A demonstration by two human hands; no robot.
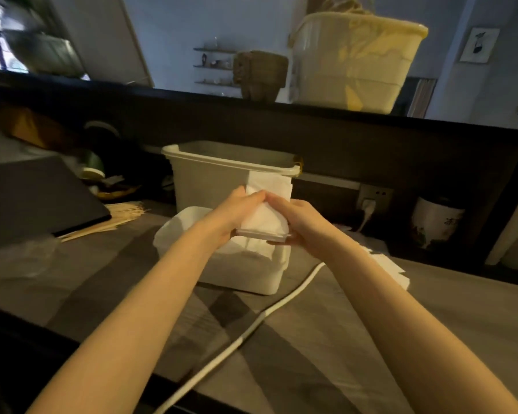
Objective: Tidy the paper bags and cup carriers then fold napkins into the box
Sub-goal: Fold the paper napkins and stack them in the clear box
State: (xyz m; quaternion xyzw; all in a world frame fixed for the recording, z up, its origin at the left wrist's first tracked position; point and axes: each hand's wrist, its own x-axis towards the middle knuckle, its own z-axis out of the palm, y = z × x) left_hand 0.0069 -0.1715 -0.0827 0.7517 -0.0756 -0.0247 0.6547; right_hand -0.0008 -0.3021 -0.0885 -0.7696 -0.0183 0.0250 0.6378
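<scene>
Napkins: a white stack (263, 218) is held up between both hands, just above the box, near the middle of the view.
Box: the low white box (222, 264) sits on the tabletop directly under the hands; white napkin paper already lies inside it and hangs over its rim at about 3 o'clock.
Stage: judged from this, the napkin part of the task is under way, with some paper already in the box and the held stack not yet set down.
Remaining napkins: loose white sheets (386, 264) lie on the tabletop at 3 o'clock from the box, so more folding seems left.
Bags and carriers: a pale tub (353, 64) on the high ledge at 1 o'clock holds what looks like paper, with a brown cardboard shape (259, 74) beside it; whether that tidying is finished I cannot tell.
Left hand: the left hand (237, 209) has fingers curled, pinching the upper left part of the stack.
Right hand: the right hand (293, 218) grips the stack's right side and lower edge, fingers curled under it.
Bin: a taller white bin (210, 174) stands just behind the box at 12 o'clock.
Cable: a white cable (251, 327) runs across the tabletop (431, 309) from 6 o'clock toward the box.
Sticks: a bundle of wooden sticks (114, 218) lies at 9 o'clock.
</scene>
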